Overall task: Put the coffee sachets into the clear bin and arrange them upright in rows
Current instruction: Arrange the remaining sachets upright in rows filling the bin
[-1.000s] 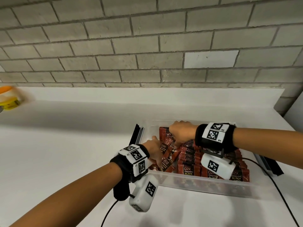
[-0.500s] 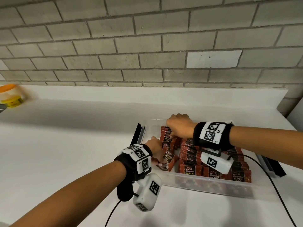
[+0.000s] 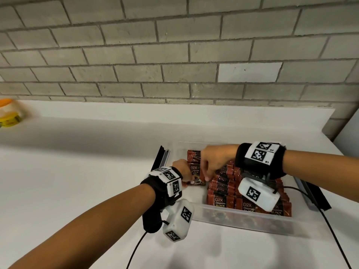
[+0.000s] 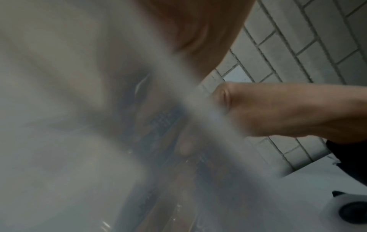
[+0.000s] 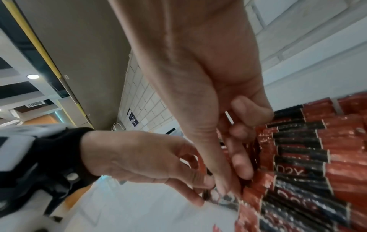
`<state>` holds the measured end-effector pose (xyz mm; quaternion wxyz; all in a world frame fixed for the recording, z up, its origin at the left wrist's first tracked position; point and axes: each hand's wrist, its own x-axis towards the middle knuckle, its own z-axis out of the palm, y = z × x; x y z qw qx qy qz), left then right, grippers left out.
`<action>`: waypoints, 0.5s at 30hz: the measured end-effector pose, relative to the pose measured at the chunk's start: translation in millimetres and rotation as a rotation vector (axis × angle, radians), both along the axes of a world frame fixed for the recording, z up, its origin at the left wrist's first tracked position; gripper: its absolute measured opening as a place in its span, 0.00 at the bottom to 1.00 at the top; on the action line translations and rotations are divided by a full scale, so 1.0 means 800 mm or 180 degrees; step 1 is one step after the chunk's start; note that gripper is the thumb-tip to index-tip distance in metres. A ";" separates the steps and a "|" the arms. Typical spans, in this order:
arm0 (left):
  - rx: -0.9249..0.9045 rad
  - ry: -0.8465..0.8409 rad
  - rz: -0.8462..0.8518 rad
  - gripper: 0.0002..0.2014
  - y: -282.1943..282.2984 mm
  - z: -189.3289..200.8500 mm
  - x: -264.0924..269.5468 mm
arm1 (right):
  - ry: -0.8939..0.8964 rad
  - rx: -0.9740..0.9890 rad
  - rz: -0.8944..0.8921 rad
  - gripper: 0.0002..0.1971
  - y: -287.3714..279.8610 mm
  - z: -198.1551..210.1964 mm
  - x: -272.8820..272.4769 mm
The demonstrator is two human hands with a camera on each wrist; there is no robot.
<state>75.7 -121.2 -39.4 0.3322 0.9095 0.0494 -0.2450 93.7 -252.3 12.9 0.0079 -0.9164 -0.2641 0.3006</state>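
Observation:
A clear bin (image 3: 242, 222) stands on the white counter, with red and black coffee sachets (image 3: 221, 200) upright in rows on its right side. At the bin's left end a short stack of sachets (image 3: 195, 170) stands facing me. My left hand (image 3: 191, 182) pinches the lower edge of that stack from the left. My right hand (image 3: 206, 176) reaches over from the right, thumb and curled fingers gripping the same stack. The right wrist view shows both hands meeting, left hand (image 5: 139, 158) by the sachet rows (image 5: 317, 157). The left wrist view is blurred through the bin wall.
A black and silver strip (image 3: 162, 160) lies against the bin's left side and another (image 3: 314, 195) lies at its right. An orange-lidded jar (image 3: 9, 113) sits far left by the brick wall. Cables (image 3: 136, 247) trail from both wrists over the counter.
The loose tilted sachets at the bin's left end have been gathered into an upright stack. My right hand has come nearer and down toward my left hand.

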 end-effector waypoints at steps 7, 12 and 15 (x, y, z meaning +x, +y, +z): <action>0.0078 -0.0056 -0.0069 0.03 -0.004 0.004 -0.004 | -0.0102 -0.0004 -0.0009 0.11 -0.001 -0.014 0.002; -0.0005 -0.0080 0.0120 0.14 -0.007 0.000 -0.005 | -0.0212 0.0104 -0.0011 0.12 -0.003 -0.011 0.002; -0.0538 0.0042 0.0194 0.16 -0.009 -0.011 0.006 | -0.0222 0.0091 -0.0047 0.12 -0.004 -0.013 0.004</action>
